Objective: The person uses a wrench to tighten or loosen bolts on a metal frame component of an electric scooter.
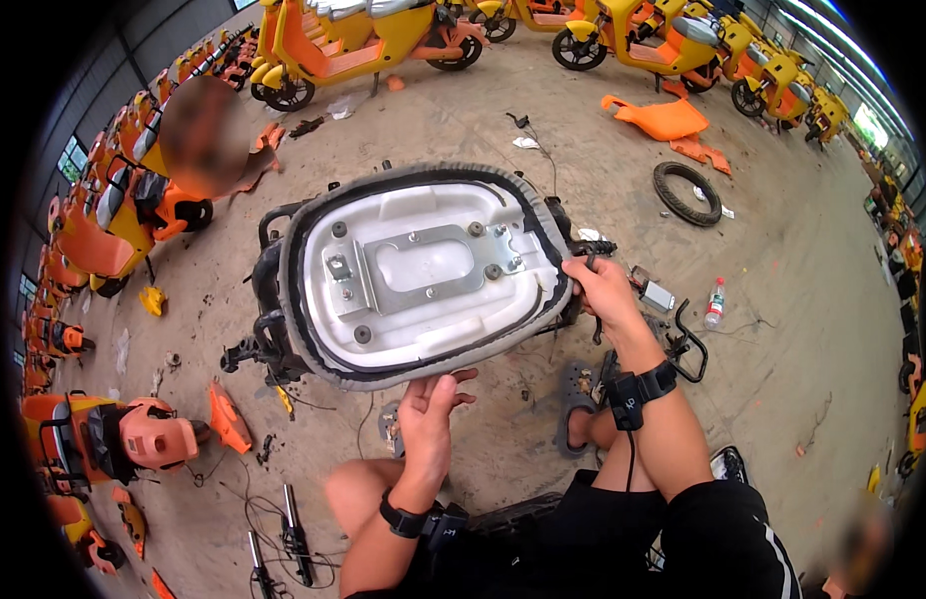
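Observation:
An overturned scooter seat (393,334) lies in front of me with its white plastic underside up and a dark grey cover edge around the rim. A metal bracket (368,285) with bolts is fixed to the middle of it, among several round black rubber pads. My right hand (605,295) pinches the cover edge at the seat's right end. Just below the near rim is my left hand (428,414), thumb up and fingers partly spread. Whether its fingers touch the rim is hard to tell. Under the seat a black scooter frame (268,270) shows partly.
Rows of yellow and orange scooters (368,45) line the far and left sides. On the floor lie a tyre (686,194), orange panels (662,120), a plastic bottle (715,302), a bent black bar (690,344) and shock absorbers (295,536) with loose cables.

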`<state>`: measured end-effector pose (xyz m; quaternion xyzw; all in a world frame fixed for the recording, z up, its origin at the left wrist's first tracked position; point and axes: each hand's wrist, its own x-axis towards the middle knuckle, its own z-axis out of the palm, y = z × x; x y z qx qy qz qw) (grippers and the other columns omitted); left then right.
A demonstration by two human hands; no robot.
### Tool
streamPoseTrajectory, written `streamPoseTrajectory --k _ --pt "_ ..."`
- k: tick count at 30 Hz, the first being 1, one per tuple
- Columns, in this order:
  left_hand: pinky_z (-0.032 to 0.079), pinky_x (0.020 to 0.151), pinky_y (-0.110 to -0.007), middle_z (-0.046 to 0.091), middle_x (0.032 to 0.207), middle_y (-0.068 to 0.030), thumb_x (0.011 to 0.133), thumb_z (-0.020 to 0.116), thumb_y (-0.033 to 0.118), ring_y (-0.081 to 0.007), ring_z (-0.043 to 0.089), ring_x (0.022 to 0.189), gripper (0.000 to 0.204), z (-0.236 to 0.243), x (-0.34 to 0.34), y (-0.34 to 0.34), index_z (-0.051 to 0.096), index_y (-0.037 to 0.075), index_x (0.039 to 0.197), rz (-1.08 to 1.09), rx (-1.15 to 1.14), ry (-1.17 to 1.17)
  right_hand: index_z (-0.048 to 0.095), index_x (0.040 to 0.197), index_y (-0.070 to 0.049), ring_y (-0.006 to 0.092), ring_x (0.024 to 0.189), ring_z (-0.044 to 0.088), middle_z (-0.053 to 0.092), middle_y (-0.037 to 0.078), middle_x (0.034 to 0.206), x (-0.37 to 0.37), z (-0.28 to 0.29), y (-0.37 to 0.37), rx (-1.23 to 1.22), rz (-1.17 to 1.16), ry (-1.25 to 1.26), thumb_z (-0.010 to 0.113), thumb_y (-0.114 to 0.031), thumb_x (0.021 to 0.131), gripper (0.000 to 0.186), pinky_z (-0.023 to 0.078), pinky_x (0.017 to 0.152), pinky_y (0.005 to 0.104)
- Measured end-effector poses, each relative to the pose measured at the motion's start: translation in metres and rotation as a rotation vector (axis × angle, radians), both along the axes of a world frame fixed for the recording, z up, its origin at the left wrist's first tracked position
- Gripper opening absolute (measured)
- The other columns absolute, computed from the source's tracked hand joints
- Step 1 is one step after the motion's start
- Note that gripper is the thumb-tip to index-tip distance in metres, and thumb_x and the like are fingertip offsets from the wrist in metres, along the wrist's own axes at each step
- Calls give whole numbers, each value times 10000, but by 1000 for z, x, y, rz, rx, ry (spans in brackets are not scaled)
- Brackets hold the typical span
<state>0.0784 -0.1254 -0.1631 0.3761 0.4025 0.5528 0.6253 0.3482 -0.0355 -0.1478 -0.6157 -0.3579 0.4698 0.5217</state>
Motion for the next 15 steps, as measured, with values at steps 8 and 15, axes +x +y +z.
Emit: streamPoseTrajectory --k 8,15 --pt "539 787 -385 653 1147 -141 955 618 197 -293 653 1038 340 -1 17 3 573 -46 1188 7 -47 -15 693 912 37 73 633 538 624 8 709 8 -11 -7 73 23 -106 702 -173 861 216 406 587 227" --pt "527 739 -363 680 1046 -150 950 631 222 -283 678 968 341 -3 18 7 600 -71 1121 -51 -94 -39 691 957 44 71 625 554 633 14 706 10 -17 -13 126 56 -192 712 -197 854 262 422 567 228"
